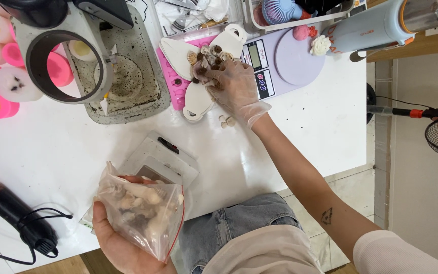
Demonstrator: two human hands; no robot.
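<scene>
While the bare left hand (120,243) at seven o'clock cradles the clear zip bag of shells (143,213) from beneath, fingers curled about it, the mouth is best kept tilted upward so nothing spills onto the white surface (57,152). Farther out, toward twelve o'clock, the gloved right hand (231,83) rests palm down with fingers bent over small shells (210,56) heaped on white shell-shaped dishes (198,99); light fingertip pressure seems wise. Two loose pieces (227,122) lie just beside that wrist, and the lilac scale (290,61) sits beyond.
</scene>
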